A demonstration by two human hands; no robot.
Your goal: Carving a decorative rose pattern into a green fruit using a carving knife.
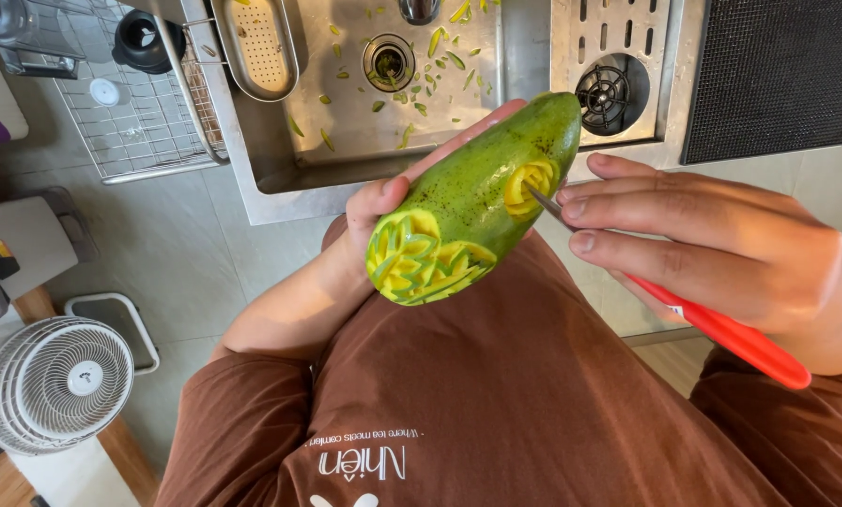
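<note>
Carving 2nd flower into green papaya (pixel 482 202) over sink (pixel 346 103).
L hand (pixel 383 202) wraps fruit; R hand (pixel 721 249) pinches red-handled knife (pixel 721 330), tip in petals. Next cut likely needs shallow, steady angle.

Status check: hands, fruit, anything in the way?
Left hand cradles green fruit. Right hand holds red-handled knife, tip at carved flower. Nothing in the way.

Single head view, steeply downward, close over hands (pixel 721 249) and sink (pixel 393 94).
</note>
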